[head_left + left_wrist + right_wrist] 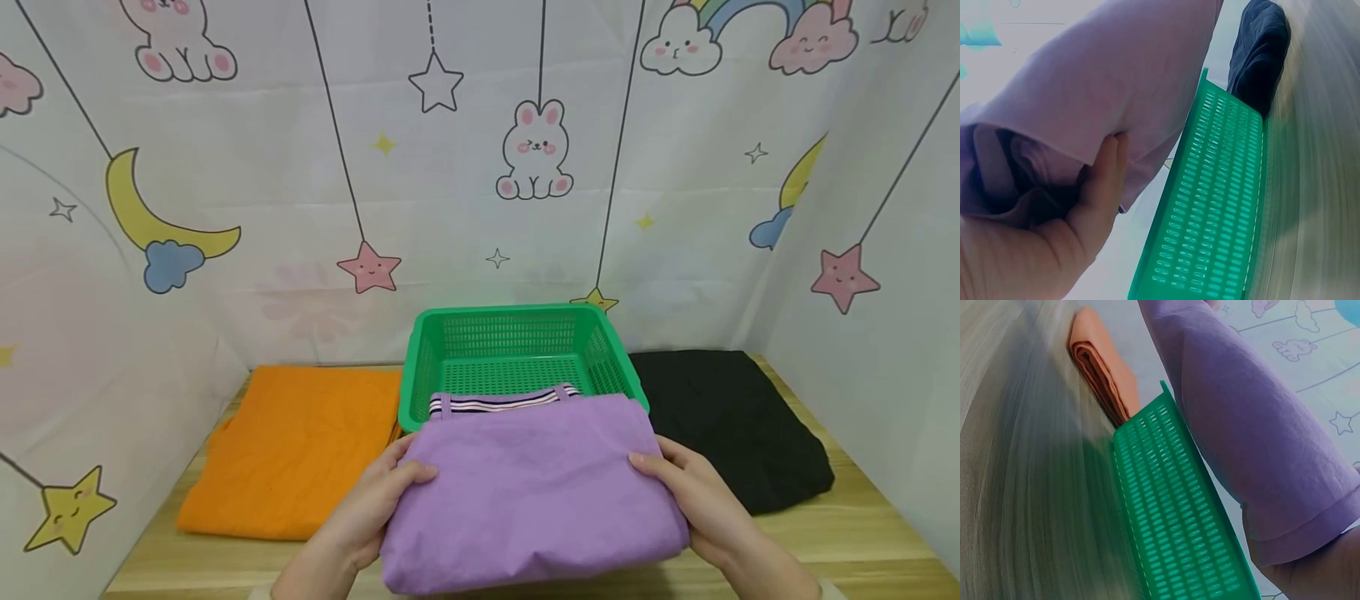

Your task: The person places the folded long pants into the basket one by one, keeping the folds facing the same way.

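Observation:
A folded pair of purple pants point(525, 500), its striped waistband lining and belt loops showing at the far edge, is held up between both hands. My left hand point(375, 500) grips its left side, thumb on top; in the left wrist view the open folds of the purple pants point(1116, 75) show beside the thumb. On the opposite side my right hand point(701, 496) grips the bundle the same way. A green mesh basket point(517, 312) stands just beyond, its front wall hidden behind the pants in the head view. In the right wrist view the bundle hangs above the tabletop.
Left of the basket lies a folded orange cloth point(292, 450). A folded black cloth point(727, 425) lies to its right. All rest on a wood-grain table point(862, 550), with a white cartoon-print curtain point(465, 183) behind and at both sides.

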A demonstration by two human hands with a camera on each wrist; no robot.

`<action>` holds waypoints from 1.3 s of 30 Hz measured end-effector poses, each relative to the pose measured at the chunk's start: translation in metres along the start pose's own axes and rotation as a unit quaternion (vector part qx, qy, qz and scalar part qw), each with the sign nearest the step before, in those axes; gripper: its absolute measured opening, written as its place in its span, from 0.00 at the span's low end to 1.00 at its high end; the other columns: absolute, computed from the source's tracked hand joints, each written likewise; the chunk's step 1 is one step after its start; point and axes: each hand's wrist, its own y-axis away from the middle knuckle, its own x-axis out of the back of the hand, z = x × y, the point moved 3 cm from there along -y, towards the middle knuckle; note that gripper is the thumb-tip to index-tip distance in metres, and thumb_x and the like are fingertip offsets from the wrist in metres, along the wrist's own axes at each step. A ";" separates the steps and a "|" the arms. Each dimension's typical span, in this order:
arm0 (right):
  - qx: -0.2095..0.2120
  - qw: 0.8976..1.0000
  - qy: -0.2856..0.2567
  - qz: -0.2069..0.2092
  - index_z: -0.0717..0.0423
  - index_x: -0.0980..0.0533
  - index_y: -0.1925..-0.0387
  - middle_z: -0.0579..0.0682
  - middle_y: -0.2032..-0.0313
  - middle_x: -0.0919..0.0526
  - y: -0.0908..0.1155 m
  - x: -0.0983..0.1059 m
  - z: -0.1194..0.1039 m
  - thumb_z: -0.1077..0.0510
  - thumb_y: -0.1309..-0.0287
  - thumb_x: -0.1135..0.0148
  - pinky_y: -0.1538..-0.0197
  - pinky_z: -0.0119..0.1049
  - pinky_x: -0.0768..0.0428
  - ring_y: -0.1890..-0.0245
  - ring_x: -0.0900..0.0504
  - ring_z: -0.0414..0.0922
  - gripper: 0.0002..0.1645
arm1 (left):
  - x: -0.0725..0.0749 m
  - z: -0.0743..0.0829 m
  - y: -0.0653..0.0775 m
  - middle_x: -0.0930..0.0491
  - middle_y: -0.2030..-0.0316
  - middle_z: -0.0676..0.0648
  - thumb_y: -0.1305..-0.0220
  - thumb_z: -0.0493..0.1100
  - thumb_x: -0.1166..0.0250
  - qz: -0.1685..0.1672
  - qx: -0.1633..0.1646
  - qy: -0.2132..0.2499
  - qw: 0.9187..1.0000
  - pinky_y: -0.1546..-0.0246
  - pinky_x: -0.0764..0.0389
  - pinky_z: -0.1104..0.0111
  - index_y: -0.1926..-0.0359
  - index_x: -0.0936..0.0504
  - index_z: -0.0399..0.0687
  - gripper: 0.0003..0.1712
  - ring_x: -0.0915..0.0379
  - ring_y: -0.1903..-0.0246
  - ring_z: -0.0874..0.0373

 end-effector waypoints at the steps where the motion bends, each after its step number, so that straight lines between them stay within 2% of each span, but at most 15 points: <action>1: 0.000 1.000 0.001 -0.001 0.62 0.47 0.31 0.46 0.53 0.21 0.000 0.000 0.000 0.49 0.35 0.45 0.53 0.42 0.19 0.54 0.20 0.43 0.40 | 0.000 0.000 0.000 0.34 0.38 0.39 0.38 0.43 0.44 -0.003 -0.002 0.002 1.000 0.49 0.26 0.66 0.30 0.50 0.43 0.38 0.29 0.48 0.56; 5: 0.001 1.000 -0.001 0.000 0.62 0.48 0.30 0.47 0.52 0.21 -0.001 0.000 -0.001 0.49 0.35 0.45 0.53 0.43 0.19 0.54 0.20 0.44 0.40 | -0.001 0.001 0.000 0.27 0.47 0.43 0.38 0.42 0.45 -0.017 -0.008 0.011 1.000 0.53 0.23 0.66 0.32 0.48 0.37 0.36 0.26 0.53 0.58; 12: 0.004 0.999 -0.001 0.037 0.60 0.43 0.32 0.48 0.52 0.22 -0.003 -0.001 -0.002 0.49 0.36 0.44 0.53 0.41 0.19 0.54 0.20 0.44 0.37 | -0.001 0.002 0.000 0.26 0.49 0.46 0.38 0.41 0.44 -0.031 -0.001 0.023 0.999 0.52 0.23 0.66 0.33 0.46 0.37 0.35 0.25 0.53 0.58; 19: 0.008 0.999 -0.004 0.036 0.60 0.43 0.32 0.47 0.53 0.21 -0.004 -0.001 -0.003 0.49 0.36 0.44 0.54 0.42 0.19 0.56 0.19 0.44 0.37 | -0.001 0.003 0.000 0.22 0.58 0.50 0.37 0.42 0.45 -0.044 0.008 0.043 0.998 0.55 0.22 0.66 0.38 0.42 0.35 0.30 0.23 0.59 0.59; 24: 0.007 0.999 -0.006 0.039 0.60 0.43 0.32 0.47 0.55 0.21 -0.004 -0.001 -0.005 0.49 0.36 0.44 0.55 0.42 0.19 0.57 0.19 0.44 0.37 | -0.001 0.002 0.000 0.22 0.58 0.50 0.37 0.43 0.44 -0.035 0.016 0.040 0.998 0.55 0.22 0.67 0.40 0.41 0.35 0.29 0.23 0.59 0.59; 39: 0.015 0.998 -0.007 0.053 0.59 0.42 0.33 0.45 0.56 0.21 -0.005 0.001 -0.010 0.49 0.37 0.43 0.55 0.42 0.18 0.58 0.18 0.43 0.36 | -0.002 0.005 -0.005 0.22 0.58 0.51 0.36 0.43 0.46 -0.036 -0.010 0.051 0.998 0.54 0.22 0.66 0.42 0.38 0.36 0.24 0.23 0.59 0.60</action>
